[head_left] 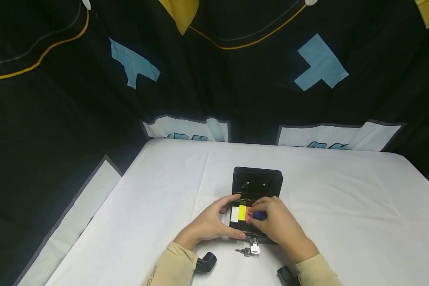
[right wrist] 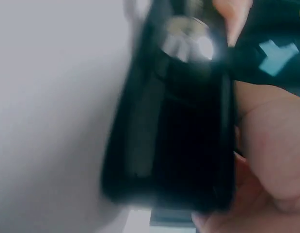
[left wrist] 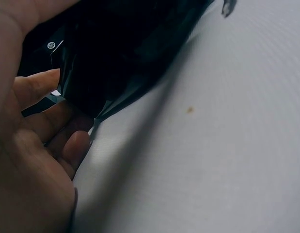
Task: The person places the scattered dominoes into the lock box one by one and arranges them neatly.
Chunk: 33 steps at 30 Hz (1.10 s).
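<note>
A black metal lockbox [head_left: 257, 180] lies on the white table with its lid raised at the back. Inside, a white block [head_left: 234, 214], a yellow block [head_left: 242, 213], a pink block [head_left: 248, 215] and a blue block [head_left: 259, 215] sit side by side. My left hand [head_left: 211, 222] holds the box by its left end, thumb along the front edge and fingers at the side and back. With thumb and fingertips, my right hand [head_left: 277, 220] pinches the pink block, partly covering it and the blue one. Keys [head_left: 248, 251] hang at the lock in front.
The white-covered table [head_left: 157, 190] spreads around the box. Behind it hangs a dark cloth [head_left: 218, 91] with blue and yellow shapes. Black wrist devices [head_left: 206, 262] sit by both sleeves. The right wrist view is blurred.
</note>
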Available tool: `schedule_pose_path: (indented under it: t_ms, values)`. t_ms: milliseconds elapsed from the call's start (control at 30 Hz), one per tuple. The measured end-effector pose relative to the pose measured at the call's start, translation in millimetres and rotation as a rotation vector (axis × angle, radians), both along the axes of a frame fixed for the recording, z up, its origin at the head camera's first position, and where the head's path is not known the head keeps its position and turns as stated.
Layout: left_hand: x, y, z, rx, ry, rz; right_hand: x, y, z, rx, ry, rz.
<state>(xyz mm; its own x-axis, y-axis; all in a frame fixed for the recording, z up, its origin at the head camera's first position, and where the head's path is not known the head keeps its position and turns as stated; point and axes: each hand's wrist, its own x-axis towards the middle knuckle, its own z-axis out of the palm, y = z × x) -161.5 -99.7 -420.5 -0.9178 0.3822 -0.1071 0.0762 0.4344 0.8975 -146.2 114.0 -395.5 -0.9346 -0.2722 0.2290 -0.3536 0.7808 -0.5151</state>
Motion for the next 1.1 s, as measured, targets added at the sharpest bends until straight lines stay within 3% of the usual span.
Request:
schedule_pose_path:
  t_ms: [233, 433, 533, 667, 900, 1100]
  values:
    - [-0.6, 1.6, 1.4, -0.017, 0.002, 0.015, 4.7, 35, 2.1, -0.230, 0.041, -0.076]
    - [0.3, -0.7, -0.5, -0.013, -0.006, 0.016, 10.3, 52, -7.8, -0.336, -0.119, -0.030]
    - [-0.3, -0.7, -1.9, -0.003, -0.006, 0.013, 10.8, 57, -14.3, -0.348, -0.170, 0.023]
    - [-1.4, 1.0, -3.0, 0.005, 0.002, 0.009, 10.1, 65, -23.4, -0.347, -0.176, 0.080]
    - [-0.8, 3.8, -3.9, 0.004, 0.007, 0.009, 8.9, 71, -35.1, -0.364, -0.229, 0.052]
    - [0.8, 2.4, -4.6, -0.006, -0.002, 0.024, 6.4, 71, -38.0, -0.360, -0.216, 0.072]
